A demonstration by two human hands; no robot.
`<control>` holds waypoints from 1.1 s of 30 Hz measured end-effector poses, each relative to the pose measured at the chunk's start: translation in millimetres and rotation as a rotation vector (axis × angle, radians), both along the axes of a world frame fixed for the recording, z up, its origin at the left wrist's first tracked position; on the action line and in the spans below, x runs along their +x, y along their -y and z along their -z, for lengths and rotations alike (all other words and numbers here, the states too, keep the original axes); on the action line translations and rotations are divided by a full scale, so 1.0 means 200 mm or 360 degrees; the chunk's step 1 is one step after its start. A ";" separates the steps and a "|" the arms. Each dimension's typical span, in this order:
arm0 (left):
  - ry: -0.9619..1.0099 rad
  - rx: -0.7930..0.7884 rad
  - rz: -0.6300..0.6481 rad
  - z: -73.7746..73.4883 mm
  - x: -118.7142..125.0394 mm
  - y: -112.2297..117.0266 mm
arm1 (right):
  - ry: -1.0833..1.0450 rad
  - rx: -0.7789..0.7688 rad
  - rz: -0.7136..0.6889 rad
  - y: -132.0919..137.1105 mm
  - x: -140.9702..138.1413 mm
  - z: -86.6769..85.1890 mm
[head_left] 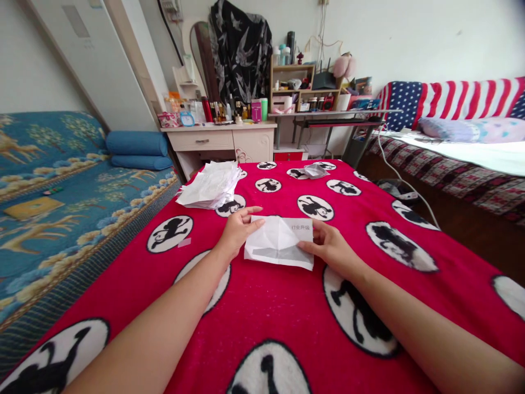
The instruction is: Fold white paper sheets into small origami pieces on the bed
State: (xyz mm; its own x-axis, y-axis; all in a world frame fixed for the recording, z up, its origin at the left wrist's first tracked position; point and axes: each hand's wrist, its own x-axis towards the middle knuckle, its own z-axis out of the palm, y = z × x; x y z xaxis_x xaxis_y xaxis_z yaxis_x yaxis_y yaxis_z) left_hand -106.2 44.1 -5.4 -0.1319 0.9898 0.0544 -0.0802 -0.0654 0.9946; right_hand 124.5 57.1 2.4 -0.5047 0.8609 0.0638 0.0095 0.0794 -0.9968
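Observation:
A creased white sheet of paper [279, 241] with fold lines and small printed characters lies on the red blanket [287, 306]. My left hand [237, 230] rests on the sheet's left edge, index finger stretched along its top corner, fingers pinching the paper. On the right side, my right hand [333, 247] presses down with thumb and fingers on the paper. A pile of white papers [211, 186] sits farther back on the left. A small folded grey-white piece [315, 171] lies near the blanket's far end.
A blue patterned sofa bed [61, 219] with blue bolsters [137, 143] runs along the left. A dresser [219, 139] crowded with bottles and a shelved desk [324, 104] stand behind. A flag-patterned couch [451, 104] is at right, with a white cable [406, 180] across the floor.

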 end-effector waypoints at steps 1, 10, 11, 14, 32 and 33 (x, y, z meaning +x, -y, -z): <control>-0.0018 -0.0005 0.0022 0.00 0.00 0.00 | -0.0009 -0.0005 -0.0039 0.01 0.00 -0.01; -0.0219 -0.0065 0.0407 -0.03 0.02 0.01 | -0.0012 -0.0156 -0.0010 -0.01 0.02 -0.02; -0.0256 -0.0051 0.0419 -0.03 0.02 0.01 | 0.0012 -0.0153 -0.0044 -0.02 0.01 -0.02; -0.0264 -0.0065 0.0403 -0.03 0.03 0.01 | 0.0034 -0.0064 -0.0007 -0.02 -0.01 0.01; -0.0743 0.0314 0.0149 -0.06 0.10 0.02 | 0.0548 0.0924 0.0194 -0.01 -0.01 0.03; -0.0702 0.0300 0.0143 -0.07 0.11 0.03 | 0.0540 0.0905 0.0188 -0.01 -0.01 0.03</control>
State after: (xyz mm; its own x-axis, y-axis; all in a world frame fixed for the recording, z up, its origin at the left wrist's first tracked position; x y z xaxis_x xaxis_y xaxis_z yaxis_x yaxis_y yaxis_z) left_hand -83.9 38.9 8.0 0.0297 0.9637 0.2655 0.3327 -0.2600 0.9065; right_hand 121.9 58.9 -2.9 -0.4811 0.7908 0.3784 0.3555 0.5705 -0.7403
